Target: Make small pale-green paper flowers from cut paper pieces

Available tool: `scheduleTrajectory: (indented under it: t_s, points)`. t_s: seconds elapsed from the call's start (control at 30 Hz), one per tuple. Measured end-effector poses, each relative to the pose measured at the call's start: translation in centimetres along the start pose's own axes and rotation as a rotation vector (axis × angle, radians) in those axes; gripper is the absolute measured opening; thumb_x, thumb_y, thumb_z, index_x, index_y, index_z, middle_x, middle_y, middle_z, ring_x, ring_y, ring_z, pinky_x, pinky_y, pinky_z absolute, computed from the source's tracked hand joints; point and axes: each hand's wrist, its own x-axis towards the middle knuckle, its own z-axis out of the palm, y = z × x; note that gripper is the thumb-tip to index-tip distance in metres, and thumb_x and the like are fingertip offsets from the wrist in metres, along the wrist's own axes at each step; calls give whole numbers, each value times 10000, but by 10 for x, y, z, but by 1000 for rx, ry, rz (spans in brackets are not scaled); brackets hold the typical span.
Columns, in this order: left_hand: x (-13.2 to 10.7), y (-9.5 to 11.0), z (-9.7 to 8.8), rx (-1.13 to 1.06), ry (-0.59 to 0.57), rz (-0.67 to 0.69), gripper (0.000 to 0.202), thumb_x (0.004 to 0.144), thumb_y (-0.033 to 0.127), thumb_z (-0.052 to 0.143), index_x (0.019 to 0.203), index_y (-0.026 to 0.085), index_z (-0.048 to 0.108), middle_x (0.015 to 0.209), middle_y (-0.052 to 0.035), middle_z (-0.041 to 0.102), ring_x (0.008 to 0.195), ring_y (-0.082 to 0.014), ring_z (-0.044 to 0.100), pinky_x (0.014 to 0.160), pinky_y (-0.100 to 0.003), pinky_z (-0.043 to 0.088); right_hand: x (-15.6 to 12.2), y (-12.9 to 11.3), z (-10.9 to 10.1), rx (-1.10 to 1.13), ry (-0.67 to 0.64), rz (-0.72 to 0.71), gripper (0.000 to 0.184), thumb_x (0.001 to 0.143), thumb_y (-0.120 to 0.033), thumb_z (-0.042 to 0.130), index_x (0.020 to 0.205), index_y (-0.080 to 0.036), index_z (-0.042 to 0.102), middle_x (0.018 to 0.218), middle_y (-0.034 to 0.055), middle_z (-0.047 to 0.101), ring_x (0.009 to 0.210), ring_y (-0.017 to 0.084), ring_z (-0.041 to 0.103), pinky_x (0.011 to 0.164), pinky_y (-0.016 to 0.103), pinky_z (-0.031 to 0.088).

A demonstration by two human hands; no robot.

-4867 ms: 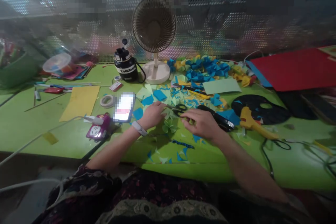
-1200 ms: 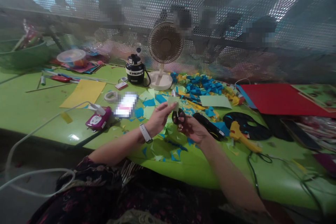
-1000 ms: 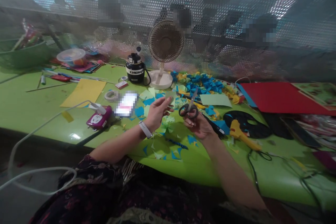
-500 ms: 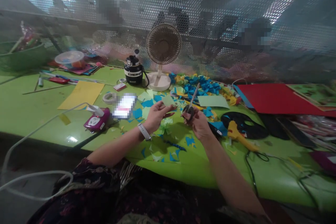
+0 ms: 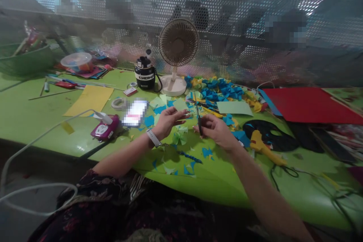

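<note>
green table (image 5: 34,121) strewn with paper scraps (image 5: 181,164).

Dim, backlit, blurred and edge-warped.

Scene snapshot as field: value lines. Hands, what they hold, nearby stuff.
left: left hand raised above the table, pinching a pale green paper piece
right: right hand gripping scissors, seen edge-on, blades pointing up
under hands: green folded paper shape among blue and green scraps
surface: green table
right side: yellow glue gun
behind: desk fan, phone
</note>
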Motion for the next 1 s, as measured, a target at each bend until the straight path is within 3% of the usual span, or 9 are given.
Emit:
scheduleTrajectory:
  t_s: [0.27, 0.43, 0.57, 0.8, 1.0]
  points:
    - [-3, -1, -4, 34, 11, -44, 470, 626, 341, 894, 664, 170, 459, 862, -71, 765, 833, -174, 743, 686, -244, 505, -5, 22, -14, -75, 7, 115, 523, 521, -540, 875, 739, -213, 530, 564, -31, 612, 486, 101, 475, 424, 218, 332]
    - [-7, -2, -7, 0, 39, -104, 484, 623, 346, 900, 669, 171, 451, 889, -87, 767, 785, -168, 747, 611, -215, 492, -11, 32, -10, -80, -40, 149, 522, 572, -561, 857, 771, -208, 528, 590, -27, 611, 507, 108, 485, 446, 228, 334]
    - [-13, -1, -7, 22, 5, -121, 491, 617, 371, 904, 709, 178, 462, 804, -76, 764, 657, -153, 726, 519, -202, 465, -15, 28, -7, -98, -14, 143, 533, 551, -567, 865, 757, -207, 529, 595, -25, 605, 542, 119, 512, 480, 240, 345]
    - [-18, -2, -6, 10, -6, -101, 386, 677, 373, 874, 703, 140, 566, 856, -107, 774, 782, -172, 745, 689, -256, 558, -20, 24, -3, -101, -69, 168, 515, 574, -574, 846, 735, -214, 515, 583, -27, 595, 525, 119, 511, 473, 243, 341]
    - [-19, -4, -6, 16, -49, -103, 374, 670, 370, 877, 701, 140, 584, 855, -102, 771, 740, -159, 738, 664, -259, 563, -21, 27, 0, -121, -55, 144, 513, 553, -562, 861, 711, -213, 520, 562, -45, 567, 522, 107, 479, 470, 237, 336]
